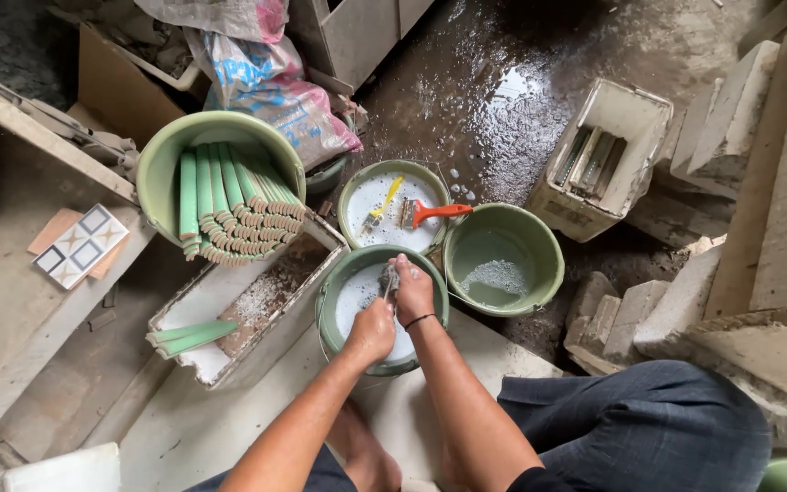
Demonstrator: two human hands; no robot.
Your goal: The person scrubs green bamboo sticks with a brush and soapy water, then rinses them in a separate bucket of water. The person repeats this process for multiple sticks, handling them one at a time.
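Right hand (414, 290) and left hand (373, 330) grip 1 piece (390, 279) — upright — over bucket (330, 314).

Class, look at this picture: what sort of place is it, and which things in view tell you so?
Probably a small tile-making workshop: a green bucket packed with green trim tiles, buckets of soapy water, and a wet, rough concrete floor.

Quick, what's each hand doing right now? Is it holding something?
Left hand: closed over the near bucket of white liquid; what it grips cannot be told.
Right hand: closed on a small grey piece over the same bucket.
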